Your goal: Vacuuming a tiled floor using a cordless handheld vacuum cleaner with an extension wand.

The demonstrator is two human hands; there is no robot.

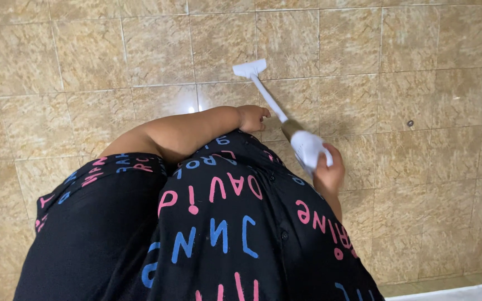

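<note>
My right hand (328, 174) grips the thick white handle of a long-handled white scrubber (277, 106). Its thin shaft slants up and left to a flat white head (249, 68), which rests against the beige marbled tiles (364, 50). My left hand (252, 117) hangs just left of the shaft with loosely curled fingers, holding nothing; I cannot tell if it touches the shaft. My black garment with pink and blue letters (207, 223) fills the lower middle of the view and hides whatever lies under it.
Beige tiles with pale grout lines cover the whole surface around me. A small dark round spot (410, 123) sits on a tile at the right. A white ledge or threshold (458, 292) runs along the bottom right corner.
</note>
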